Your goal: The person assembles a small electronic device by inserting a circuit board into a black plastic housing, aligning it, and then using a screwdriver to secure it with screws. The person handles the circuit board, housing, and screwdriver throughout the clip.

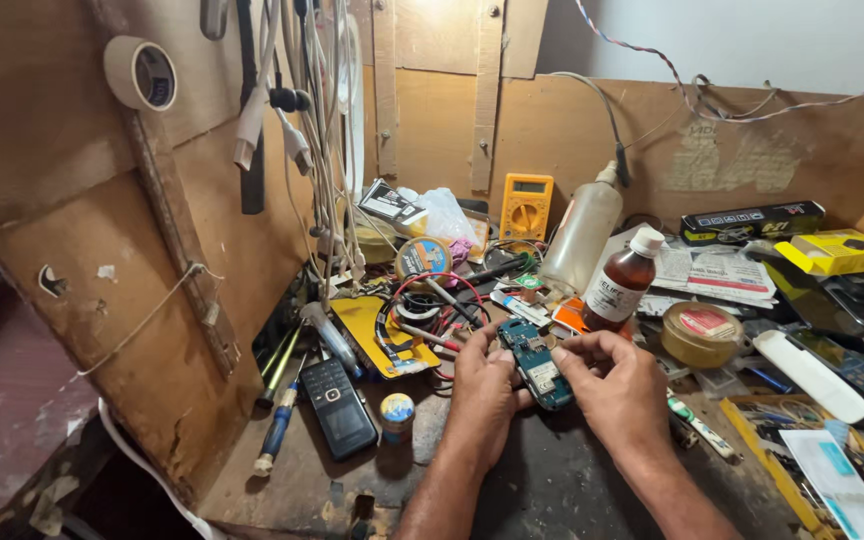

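Observation:
A small blue-green phone circuit board is held between both my hands above the dark workbench. My left hand grips its left edge with the thumb on top. On the right edge my right hand pinches it, fingers curled over the top. A black keypad phone lies to the left, beside a small round tin. Just beyond the board stands a brown bottle with a white cap.
A yellow multimeter, a clear squeeze bottle, coiled solder and red wires, a round flux tin, boxes and papers crowd the bench. Cables hang on the wooden left wall. A blue-handled screwdriver lies at the left.

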{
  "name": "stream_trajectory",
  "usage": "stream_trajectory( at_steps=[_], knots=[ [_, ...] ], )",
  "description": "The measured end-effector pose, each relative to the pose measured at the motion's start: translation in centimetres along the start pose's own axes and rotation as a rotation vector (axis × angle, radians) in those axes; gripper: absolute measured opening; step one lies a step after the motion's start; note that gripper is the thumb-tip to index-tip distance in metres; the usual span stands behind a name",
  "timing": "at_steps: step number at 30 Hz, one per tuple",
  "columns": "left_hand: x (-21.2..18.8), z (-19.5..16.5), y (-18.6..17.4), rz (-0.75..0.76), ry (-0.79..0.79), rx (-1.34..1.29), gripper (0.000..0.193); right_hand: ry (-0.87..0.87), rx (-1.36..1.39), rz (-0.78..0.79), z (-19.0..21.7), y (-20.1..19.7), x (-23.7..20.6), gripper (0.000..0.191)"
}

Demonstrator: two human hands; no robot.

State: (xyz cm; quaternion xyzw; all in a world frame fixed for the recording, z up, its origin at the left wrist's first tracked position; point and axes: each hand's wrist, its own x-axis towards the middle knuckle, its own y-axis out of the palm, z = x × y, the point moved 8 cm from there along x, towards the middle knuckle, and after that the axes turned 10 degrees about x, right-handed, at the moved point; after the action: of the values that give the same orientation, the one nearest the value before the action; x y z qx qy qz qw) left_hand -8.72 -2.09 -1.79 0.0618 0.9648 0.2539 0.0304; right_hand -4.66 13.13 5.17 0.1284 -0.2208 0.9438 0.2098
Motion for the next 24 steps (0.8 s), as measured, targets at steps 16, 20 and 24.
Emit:
stream_trajectory(
  at_steps=[16,20,24],
  knots=[
    [1.0,0.9,-0.6,0.002,-0.009,-0.091,0.035,-0.438,-0.093,0.100,3.6,1.7,-2.0,0.041],
    [0.7,0.5,-0.4,0.014,0.034,-0.058,0.038,-0.382,-0.072,0.121,3.4,1.7,-1.9,0.042],
    [0.2,-0.2,-0.1,0.022,0.078,-0.019,0.037,-0.342,-0.072,0.130,3.4,1.5,-1.9,0.044]
  ],
)
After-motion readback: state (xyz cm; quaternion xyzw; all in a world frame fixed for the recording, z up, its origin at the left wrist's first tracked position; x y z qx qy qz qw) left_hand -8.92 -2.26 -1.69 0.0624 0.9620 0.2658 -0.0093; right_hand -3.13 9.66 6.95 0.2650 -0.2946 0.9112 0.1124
